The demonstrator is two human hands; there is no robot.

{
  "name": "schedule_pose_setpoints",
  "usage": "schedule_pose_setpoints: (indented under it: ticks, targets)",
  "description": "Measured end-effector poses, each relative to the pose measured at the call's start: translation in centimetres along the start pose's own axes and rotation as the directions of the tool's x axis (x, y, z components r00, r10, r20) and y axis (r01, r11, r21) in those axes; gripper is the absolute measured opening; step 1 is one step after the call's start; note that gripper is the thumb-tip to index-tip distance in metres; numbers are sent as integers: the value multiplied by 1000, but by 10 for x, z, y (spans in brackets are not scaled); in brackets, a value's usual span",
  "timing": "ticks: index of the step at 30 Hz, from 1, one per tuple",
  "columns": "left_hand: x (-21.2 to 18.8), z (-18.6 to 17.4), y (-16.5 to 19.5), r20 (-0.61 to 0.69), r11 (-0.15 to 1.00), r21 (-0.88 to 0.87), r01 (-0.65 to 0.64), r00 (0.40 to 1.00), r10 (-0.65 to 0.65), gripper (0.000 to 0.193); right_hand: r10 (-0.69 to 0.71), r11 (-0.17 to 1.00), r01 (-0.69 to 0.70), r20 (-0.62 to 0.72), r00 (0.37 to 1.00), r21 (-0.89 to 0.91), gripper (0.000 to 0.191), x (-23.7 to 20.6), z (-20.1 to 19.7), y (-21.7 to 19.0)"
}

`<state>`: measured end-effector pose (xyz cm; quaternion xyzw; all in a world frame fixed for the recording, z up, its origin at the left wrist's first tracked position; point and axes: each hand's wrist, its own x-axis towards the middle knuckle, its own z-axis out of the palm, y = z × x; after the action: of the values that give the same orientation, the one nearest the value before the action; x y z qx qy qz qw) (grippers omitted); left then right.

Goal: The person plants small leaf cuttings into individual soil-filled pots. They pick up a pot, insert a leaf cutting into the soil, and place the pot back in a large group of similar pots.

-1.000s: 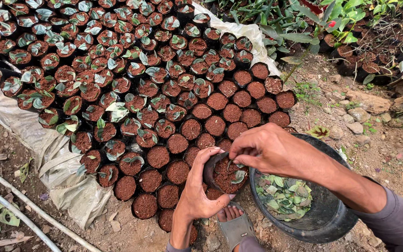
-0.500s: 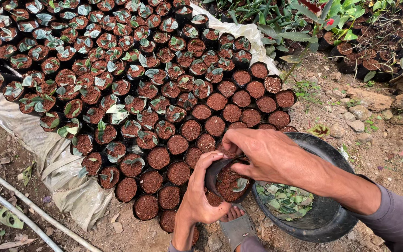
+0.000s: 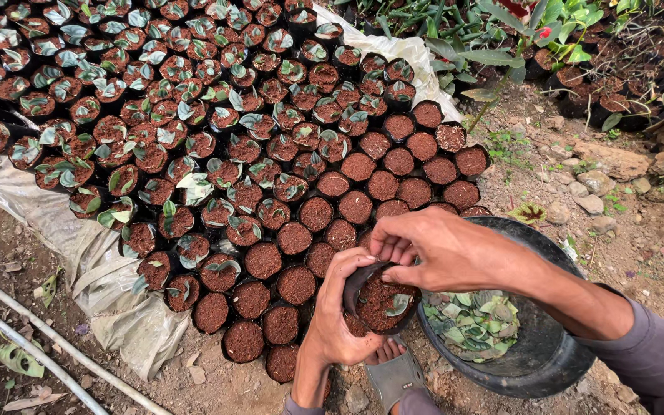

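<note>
The left hand (image 3: 340,315) cups a small black soil-filled nursery bag (image 3: 378,301), fingers wrapped round its side. The right hand (image 3: 439,250) hovers just above, fingertips pinched on a leaf cutting (image 3: 398,304) at the soil. A black basin (image 3: 536,361) of cuttings sits just right.

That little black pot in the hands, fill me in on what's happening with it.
A person crouches by a big patch of small black soil-filled pots set on a pale plastic sheet. The left hand holds one small pot of soil, and the right hand presses a leaf cutting into it with the fingers. A black basin of more leaves sits beside it. Most pots in the patch already hold a leaf; the nearest ones show bare soil.
</note>
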<state>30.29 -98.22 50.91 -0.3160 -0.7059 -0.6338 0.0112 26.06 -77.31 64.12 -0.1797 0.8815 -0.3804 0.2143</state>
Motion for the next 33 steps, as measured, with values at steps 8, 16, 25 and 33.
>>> schedule_pose_setpoints:
  ticks: [8,16,25,33]
  targets:
    - [-5,0,2,4,1000,17,-14,1000,14,87,31,993,-37,-53,998,-112,32,0,13,0]
    - [-4,-5,-4,-28,997,-69,36,999,-38,84,-20,992,9,90,996,122,35,4,-3,6]
    - [-4,-7,1,-30,999,-50,2,1000,-3,84,-20,1000,22,86,996,-18,61,1,-3,-8]
    - [-4,-8,5,-26,999,-39,-17,1000,16,84,0,999,-2,71,997,33,43,-1,-3,-11]
